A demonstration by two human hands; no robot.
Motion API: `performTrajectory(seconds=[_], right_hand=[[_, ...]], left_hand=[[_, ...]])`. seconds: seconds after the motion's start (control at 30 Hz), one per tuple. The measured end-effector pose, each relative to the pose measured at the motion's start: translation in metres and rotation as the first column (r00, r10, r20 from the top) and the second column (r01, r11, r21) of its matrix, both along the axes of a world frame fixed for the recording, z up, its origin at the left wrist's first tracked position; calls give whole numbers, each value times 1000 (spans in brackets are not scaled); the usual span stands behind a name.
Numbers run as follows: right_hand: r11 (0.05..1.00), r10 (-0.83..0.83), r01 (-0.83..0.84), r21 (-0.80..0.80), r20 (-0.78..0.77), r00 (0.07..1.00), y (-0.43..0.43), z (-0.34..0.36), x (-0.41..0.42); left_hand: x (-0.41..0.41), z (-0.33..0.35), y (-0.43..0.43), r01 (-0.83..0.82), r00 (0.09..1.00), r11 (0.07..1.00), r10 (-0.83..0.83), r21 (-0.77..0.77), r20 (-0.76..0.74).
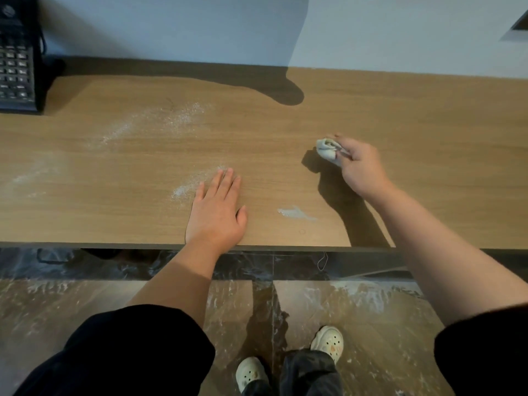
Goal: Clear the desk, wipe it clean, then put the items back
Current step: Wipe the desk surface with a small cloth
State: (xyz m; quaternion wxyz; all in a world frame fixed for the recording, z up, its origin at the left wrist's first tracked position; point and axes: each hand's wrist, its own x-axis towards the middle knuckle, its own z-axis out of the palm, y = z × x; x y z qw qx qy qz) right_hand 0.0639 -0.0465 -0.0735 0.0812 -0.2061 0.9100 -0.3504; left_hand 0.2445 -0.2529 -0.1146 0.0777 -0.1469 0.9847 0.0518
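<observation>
I noted the wooden desk (428, 124) spanning the view. The left hand (217, 212) lay flat on it at the front edge, fingers straight and together, gripping nothing. At two o'clock from it, the right hand (361, 167) was clamped on a bunched white cloth (327, 151) low over the desktop; I could not tell whether the cloth touched. White powder (177, 115) lay at eleven o'clock from the left hand, with more just beside its fingertips. A pale smear (295, 213) sat at three o'clock. A black telephone (17, 58) stood at ten o'clock, against the wall.
</observation>
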Motion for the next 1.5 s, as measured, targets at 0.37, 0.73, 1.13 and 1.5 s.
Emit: performTrajectory(seconds=[0.37, 0.73, 1.13, 1.5], right_hand=[[988, 40, -34, 151, -39, 998, -22, -26, 93], [947, 319, -320, 7, -89, 943, -20, -37, 158], [987, 109, -114, -114, -42, 993, 11, 16, 135], [927, 366, -314, 206, -301, 881, -7, -42, 118]], left_hand=[[0, 0, 0, 2, 1000, 1000, -2, -2, -9], [-1, -1, 1, -5, 1000, 1000, 5, 1, -23], [0, -2, 0, 8, 999, 1000, -8, -15, -31], [0, -2, 0, 7, 999, 1000, -8, -29, -34]])
